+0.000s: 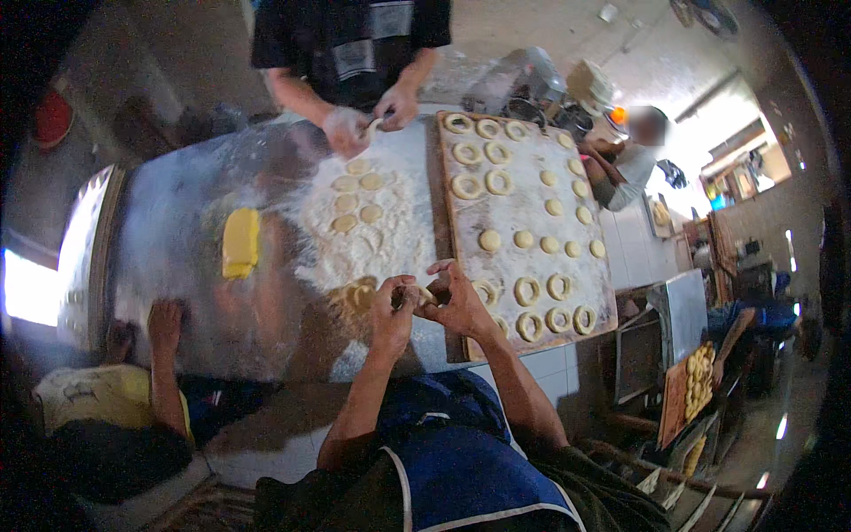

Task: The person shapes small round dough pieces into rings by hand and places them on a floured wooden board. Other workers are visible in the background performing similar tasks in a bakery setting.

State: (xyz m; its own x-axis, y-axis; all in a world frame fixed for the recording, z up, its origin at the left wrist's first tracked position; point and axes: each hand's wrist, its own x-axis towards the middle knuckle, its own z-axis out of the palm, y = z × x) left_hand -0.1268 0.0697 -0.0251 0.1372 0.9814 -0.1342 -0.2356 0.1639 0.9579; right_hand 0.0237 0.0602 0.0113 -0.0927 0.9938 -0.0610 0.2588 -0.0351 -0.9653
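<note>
My left hand (391, 317) and my right hand (458, 306) are close together over the near edge of the floured area. Between their curled fingers is a piece of dough (426, 294), partly hidden by the fingers, so its full shape does not show. Under and beyond my hands, loose flour (341, 244) covers the metal table (177, 230), with several flat dough rounds (370, 214) lying in it. Just right of my right hand, a floured wooden board (523, 266) carries several dough rings (527, 290) and small dough rounds (490, 240).
A yellow block (240, 243) lies on the table's left part. Across the table a co-worker in a dark shirt (350, 53) works dough with both hands. Another person's arm (165, 350) rests at the near left edge. A tray of shaped dough (690, 390) is held at right.
</note>
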